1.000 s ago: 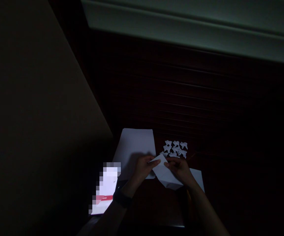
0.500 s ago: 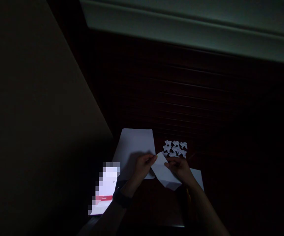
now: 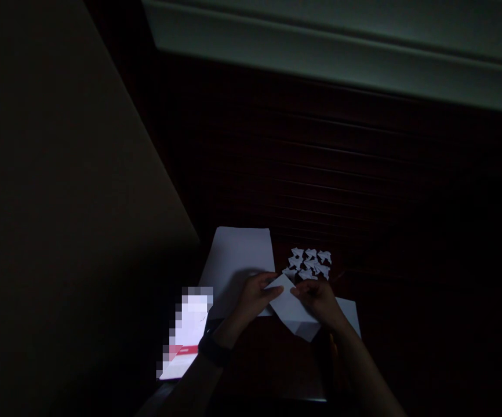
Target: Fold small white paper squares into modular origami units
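Observation:
Both my hands hold one white sheet of paper [image 3: 293,313] just above a dark wooden table [image 3: 385,301]. My left hand [image 3: 255,298] pinches its upper left edge, fingers closed on it. My right hand [image 3: 318,300] grips the upper right part of the same sheet, fingers curled. The sheet is partly folded, with a point hanging toward me. A dark band sits on my left wrist [image 3: 214,349].
Several small folded white paper figures [image 3: 309,262] lie in a cluster just beyond my hands. A flat stack of white paper [image 3: 237,252] lies to the left, another sheet [image 3: 350,313] under my right hand. A bright lit screen [image 3: 185,333] glows at lower left. The room is very dark.
The sheet's upper corner has been brought back down between my two hands, and the fingers sit closer together. The camera and the other objects have stayed put.

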`<act>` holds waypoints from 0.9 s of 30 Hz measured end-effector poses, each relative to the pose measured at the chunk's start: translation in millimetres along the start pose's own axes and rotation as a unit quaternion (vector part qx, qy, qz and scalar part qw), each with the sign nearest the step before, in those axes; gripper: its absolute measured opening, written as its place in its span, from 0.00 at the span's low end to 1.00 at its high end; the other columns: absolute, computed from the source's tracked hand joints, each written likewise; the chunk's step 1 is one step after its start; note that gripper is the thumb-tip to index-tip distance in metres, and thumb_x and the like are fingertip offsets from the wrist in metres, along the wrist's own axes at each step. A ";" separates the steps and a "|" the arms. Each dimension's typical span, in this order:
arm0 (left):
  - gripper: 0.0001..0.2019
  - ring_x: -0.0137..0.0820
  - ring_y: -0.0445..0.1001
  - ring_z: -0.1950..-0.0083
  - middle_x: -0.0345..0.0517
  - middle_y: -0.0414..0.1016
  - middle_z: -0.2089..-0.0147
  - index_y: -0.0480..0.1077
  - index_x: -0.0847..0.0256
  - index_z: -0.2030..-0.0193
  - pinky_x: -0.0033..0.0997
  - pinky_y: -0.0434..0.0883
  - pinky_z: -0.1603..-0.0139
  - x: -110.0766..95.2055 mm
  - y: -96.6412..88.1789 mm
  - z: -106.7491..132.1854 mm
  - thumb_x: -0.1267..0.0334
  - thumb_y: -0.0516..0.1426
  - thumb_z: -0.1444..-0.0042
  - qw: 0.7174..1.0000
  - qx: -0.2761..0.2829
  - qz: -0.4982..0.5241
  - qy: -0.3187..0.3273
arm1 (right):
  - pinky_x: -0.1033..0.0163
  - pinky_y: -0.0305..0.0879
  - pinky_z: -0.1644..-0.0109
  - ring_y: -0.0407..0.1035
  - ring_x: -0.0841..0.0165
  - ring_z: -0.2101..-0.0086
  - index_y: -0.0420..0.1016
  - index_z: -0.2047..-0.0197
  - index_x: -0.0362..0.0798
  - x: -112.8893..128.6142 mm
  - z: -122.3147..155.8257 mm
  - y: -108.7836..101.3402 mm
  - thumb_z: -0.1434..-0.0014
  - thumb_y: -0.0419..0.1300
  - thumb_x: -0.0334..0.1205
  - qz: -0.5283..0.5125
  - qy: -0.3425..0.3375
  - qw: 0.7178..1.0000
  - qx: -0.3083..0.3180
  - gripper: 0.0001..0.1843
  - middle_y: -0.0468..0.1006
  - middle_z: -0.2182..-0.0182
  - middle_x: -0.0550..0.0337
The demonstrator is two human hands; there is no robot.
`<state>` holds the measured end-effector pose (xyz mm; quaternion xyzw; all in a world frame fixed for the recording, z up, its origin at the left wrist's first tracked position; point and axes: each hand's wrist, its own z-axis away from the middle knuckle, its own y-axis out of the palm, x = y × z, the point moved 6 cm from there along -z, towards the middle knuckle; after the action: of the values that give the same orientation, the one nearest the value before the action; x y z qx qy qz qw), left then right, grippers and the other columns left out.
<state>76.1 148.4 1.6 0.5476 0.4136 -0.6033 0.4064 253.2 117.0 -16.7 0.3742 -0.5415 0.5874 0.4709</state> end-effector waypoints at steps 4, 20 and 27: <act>0.28 0.39 0.76 0.64 0.52 0.77 0.64 0.62 0.64 0.45 0.35 0.73 0.67 6.3 -0.3 1.7 0.60 0.61 0.53 0.995 -0.016 0.077 -0.060 | 0.66 0.60 0.72 0.66 0.69 0.75 0.77 0.68 0.43 1.3 -1.2 -6.7 0.52 0.63 0.48 -0.043 0.002 0.998 -0.054 0.15 0.76 0.77 0.58; 0.17 0.38 0.76 0.64 0.54 0.75 0.59 0.67 0.64 0.57 0.42 0.73 0.62 8.0 2.6 8.6 0.60 0.60 0.52 0.953 -0.003 0.273 -0.129 | 0.65 0.59 0.71 0.67 0.70 0.76 0.76 0.59 0.45 4.5 2.3 -2.6 0.57 0.67 0.44 -0.216 0.047 0.975 -0.009 0.20 0.76 0.77 0.60; 0.14 0.36 0.77 0.68 0.48 0.76 0.66 0.65 0.61 0.58 0.40 0.72 0.64 5.5 3.9 10.1 0.62 0.58 0.52 0.947 0.026 0.284 -0.151 | 0.64 0.59 0.69 0.67 0.67 0.73 0.79 0.62 0.47 5.6 2.9 -3.5 0.59 0.68 0.42 -0.222 0.068 0.973 0.018 0.19 0.78 0.73 0.57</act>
<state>76.1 137.4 -3.5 0.5552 0.1588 -0.5492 0.6041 254.9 114.9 -10.0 0.4523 -0.4012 0.5019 0.6185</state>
